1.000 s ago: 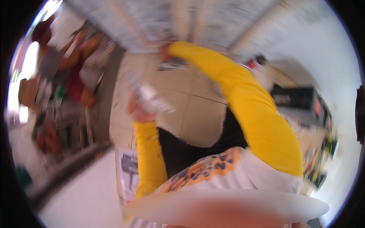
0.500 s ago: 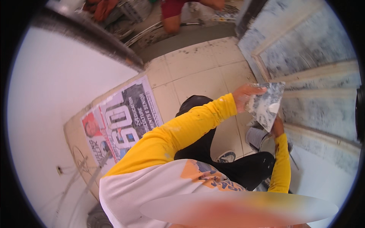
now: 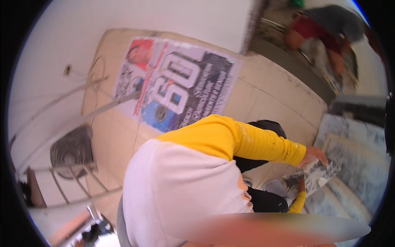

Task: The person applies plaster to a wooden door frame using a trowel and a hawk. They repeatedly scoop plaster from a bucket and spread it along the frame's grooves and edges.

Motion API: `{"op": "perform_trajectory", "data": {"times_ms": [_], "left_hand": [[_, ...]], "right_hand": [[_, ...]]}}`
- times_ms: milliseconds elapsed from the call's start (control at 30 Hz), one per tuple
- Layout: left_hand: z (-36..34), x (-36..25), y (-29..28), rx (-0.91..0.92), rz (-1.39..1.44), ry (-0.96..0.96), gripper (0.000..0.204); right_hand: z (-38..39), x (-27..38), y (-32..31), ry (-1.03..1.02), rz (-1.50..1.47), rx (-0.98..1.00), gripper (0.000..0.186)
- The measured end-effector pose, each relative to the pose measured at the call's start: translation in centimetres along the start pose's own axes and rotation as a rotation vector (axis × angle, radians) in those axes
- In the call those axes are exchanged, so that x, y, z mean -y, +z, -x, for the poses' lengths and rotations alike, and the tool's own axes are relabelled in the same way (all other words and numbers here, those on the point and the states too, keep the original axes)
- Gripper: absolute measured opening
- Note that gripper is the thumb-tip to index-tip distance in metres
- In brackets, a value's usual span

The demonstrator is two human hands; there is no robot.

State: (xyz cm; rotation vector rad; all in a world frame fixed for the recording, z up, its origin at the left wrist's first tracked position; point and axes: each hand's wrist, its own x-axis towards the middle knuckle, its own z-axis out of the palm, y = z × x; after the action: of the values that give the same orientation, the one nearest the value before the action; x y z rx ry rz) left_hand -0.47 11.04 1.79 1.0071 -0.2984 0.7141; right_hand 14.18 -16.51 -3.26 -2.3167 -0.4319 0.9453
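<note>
Plate is out ahead and to the person's right, in front of the panel and near the bucket. Its face carries patchy grey and white smears; whether these are wet cannot be told.

Left hand: pinching the plate at its upper edge, thumb laid on the smeared face, other fingers mostly hidden behind. Right hand: low, at the plate's near edge, partly covered by it. Cannot tell whether it is spread, closed or gripping something; contact with the plate also unclear.

Plate looks tilted, one corner toward the panel. Gap between plate and panel not readable from this angle.

Step, as judged: handling the smeared plate with both hands close together. Notes on doing it well: grip firmly at the edge so the plate does not twist under a push; set the thumb near the rim, off the smears; level the face if the smears are soft, since a steep tilt could let them slide. Working close to the bucket should help catch drips. Corners should stay off the panel to avoid scoring it.
</note>
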Motion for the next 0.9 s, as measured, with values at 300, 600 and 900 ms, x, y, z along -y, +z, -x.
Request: {"op": "perform_trajectory", "data": {"times_ms": [300,600,900], "left_hand": [[0.6,-6.2,0.4,-0.23,0.669,-0.645,0.053],[0.2,-14.5,-1.9,-0.296,0.599,-0.726,0.042],[-1.3,-25.2,4.5,-0.21,0.437,-0.733,0.037]], "right_hand": [[-2.2,-0.8,-0.1,0.066,-0.809,0.031,0.037],[4.1,8.0,-4.8,-0.277,-1.3,-0.039,0.034],[24.3,14.3,-15.3,-0.603,-0.958,-0.372,0.05]]}}
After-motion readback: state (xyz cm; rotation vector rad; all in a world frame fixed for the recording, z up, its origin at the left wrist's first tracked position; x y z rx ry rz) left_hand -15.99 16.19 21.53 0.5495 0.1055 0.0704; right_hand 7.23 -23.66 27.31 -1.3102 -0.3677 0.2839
